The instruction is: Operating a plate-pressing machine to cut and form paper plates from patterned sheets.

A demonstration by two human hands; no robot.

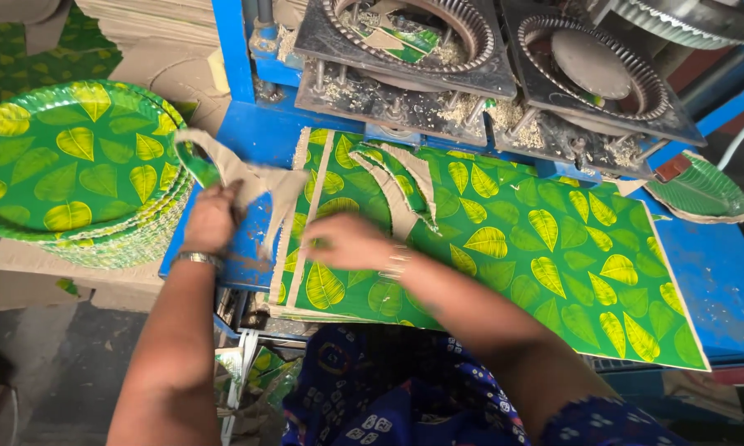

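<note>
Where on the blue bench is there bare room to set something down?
Bare blue table lies right of the leaf-print sheets, below the single plate. A narrow strip shows beside the left hand, which grips a cardboard scrap. The plate stack, the press dies and the right hand crowd everything else.

A stack of plates (75, 165) sits at the left; the sheets (537, 264) lie on the table (719, 289) to its right; the press dies (488, 58) stand behind the sheets; one plate (702, 192) rests at the far right; the left hand (211, 219) holds a scrap (248, 186) between stack and sheets; the right hand (347, 241) lies on the sheets' left end.
</note>
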